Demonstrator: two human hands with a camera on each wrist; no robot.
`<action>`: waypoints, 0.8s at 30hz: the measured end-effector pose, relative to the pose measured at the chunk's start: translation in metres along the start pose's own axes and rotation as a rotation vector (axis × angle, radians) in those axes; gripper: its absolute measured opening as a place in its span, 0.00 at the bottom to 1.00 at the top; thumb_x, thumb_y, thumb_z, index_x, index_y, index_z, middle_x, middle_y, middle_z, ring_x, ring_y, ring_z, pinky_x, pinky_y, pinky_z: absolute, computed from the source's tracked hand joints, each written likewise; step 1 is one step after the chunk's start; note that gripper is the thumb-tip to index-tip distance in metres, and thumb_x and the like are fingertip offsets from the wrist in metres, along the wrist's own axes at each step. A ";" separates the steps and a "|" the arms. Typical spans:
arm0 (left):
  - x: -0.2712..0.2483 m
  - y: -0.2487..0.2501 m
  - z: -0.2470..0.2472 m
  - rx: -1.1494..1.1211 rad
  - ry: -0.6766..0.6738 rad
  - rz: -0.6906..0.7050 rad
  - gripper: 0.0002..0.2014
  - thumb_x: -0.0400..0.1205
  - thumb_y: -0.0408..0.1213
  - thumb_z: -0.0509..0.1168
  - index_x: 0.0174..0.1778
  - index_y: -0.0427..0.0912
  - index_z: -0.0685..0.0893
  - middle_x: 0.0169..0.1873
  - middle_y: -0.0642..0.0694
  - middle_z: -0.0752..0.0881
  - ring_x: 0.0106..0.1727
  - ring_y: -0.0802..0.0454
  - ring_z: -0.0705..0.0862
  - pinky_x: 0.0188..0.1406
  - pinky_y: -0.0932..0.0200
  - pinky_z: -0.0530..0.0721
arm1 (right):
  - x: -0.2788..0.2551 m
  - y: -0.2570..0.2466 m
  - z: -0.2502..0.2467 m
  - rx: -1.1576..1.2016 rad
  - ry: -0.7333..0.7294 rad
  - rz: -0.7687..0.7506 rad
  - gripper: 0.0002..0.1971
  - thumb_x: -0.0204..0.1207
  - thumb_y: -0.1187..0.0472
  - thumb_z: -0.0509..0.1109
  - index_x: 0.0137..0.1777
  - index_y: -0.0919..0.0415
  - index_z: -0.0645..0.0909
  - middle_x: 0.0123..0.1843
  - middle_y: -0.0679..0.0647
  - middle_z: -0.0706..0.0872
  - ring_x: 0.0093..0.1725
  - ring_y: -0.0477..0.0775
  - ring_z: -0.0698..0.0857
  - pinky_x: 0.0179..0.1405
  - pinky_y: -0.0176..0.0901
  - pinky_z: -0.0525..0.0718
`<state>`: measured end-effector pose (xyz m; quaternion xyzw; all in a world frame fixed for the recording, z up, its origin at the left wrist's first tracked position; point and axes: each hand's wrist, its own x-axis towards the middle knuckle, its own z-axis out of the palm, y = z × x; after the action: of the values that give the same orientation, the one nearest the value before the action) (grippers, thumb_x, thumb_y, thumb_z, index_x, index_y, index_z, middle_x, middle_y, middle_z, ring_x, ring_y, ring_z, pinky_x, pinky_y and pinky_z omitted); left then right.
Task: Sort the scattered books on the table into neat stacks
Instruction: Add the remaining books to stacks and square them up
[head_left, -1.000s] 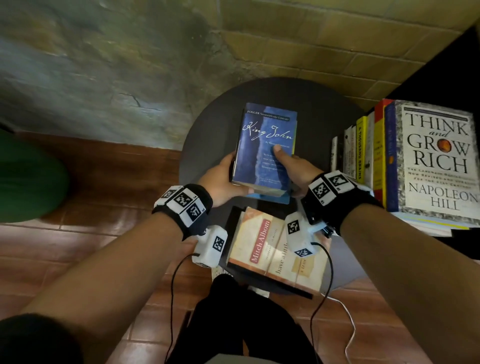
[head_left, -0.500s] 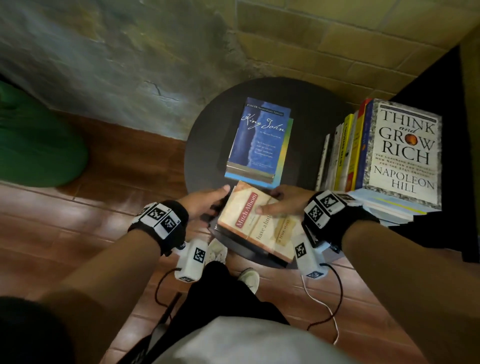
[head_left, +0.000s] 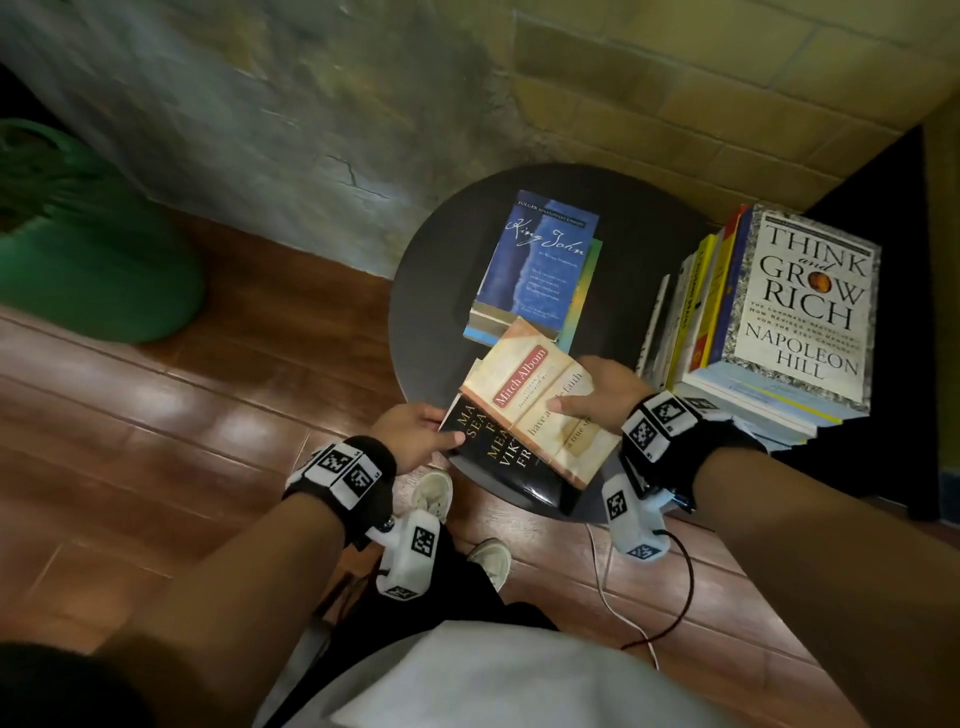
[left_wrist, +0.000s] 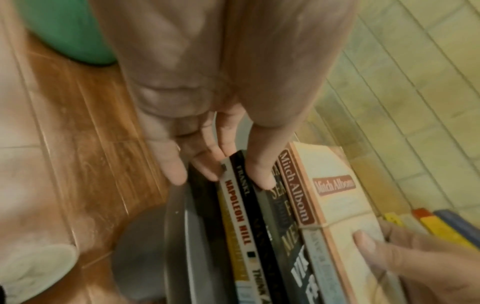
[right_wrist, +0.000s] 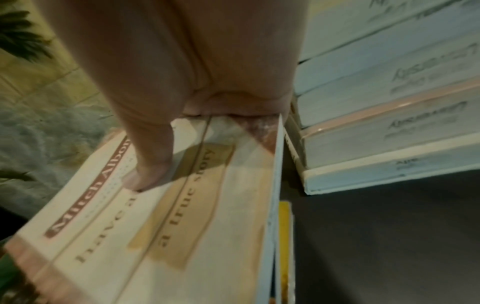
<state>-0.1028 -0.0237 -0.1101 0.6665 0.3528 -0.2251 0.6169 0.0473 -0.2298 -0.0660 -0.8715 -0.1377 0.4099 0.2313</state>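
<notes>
Gripping the cream Mitch Albom paperback (head_left: 540, 410) by its right-hand edge, the person's right hand (head_left: 605, 392) has the thumb laid across the cover and the fingers tucked under, so that hand is grasping the book; the left hand (head_left: 415, 434) pinches the near left corner of the black book (head_left: 493, 457) directly beneath it, thumb on top, fingers under the low pile at the near rim of the round dark table (head_left: 431, 291); the cream book sits askew on that pile, its long axis running from the far left toward the near right of the grip, its far corner just touching the King John stack (head_left: 537, 265); that blue stack lies straight ahead of the right hand, away from the body, its long axis pointing away too, so I judge the book would need a turn to match it, and the right hand is the nearer one; to the right of the grip rises a taller stack topped by Think and Grow Rich (head_left: 810, 306); legible writing: "Mitch Albom", "have a little faith", "a true story", "King John", "Folger Shakespeare Library", "Napoleon Hill", and on spines in the left wrist view "FRANKL" and "NAPOLEON HILL".
</notes>
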 end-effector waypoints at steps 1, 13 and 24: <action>-0.002 0.000 0.001 -0.014 -0.009 -0.001 0.12 0.77 0.29 0.73 0.55 0.35 0.84 0.50 0.37 0.89 0.57 0.39 0.87 0.68 0.43 0.80 | -0.002 0.001 -0.001 0.020 -0.013 -0.002 0.23 0.72 0.53 0.77 0.64 0.60 0.78 0.59 0.55 0.86 0.56 0.54 0.84 0.53 0.42 0.78; -0.029 0.040 0.012 -0.407 -0.031 0.110 0.12 0.87 0.34 0.59 0.67 0.44 0.75 0.53 0.42 0.86 0.47 0.50 0.88 0.38 0.61 0.90 | 0.000 0.026 -0.003 0.280 -0.154 -0.067 0.50 0.49 0.29 0.82 0.66 0.61 0.75 0.58 0.54 0.90 0.57 0.55 0.89 0.60 0.63 0.85; 0.007 0.025 0.015 -0.052 0.140 -0.101 0.29 0.80 0.43 0.70 0.76 0.40 0.71 0.71 0.39 0.79 0.69 0.42 0.78 0.73 0.49 0.74 | -0.047 -0.040 -0.057 0.695 0.322 -0.132 0.27 0.75 0.49 0.73 0.69 0.59 0.68 0.59 0.52 0.87 0.49 0.55 0.90 0.21 0.38 0.84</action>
<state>-0.0777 -0.0372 -0.1007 0.6457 0.4340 -0.1994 0.5958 0.0607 -0.2326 0.0170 -0.7838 -0.0084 0.2740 0.5573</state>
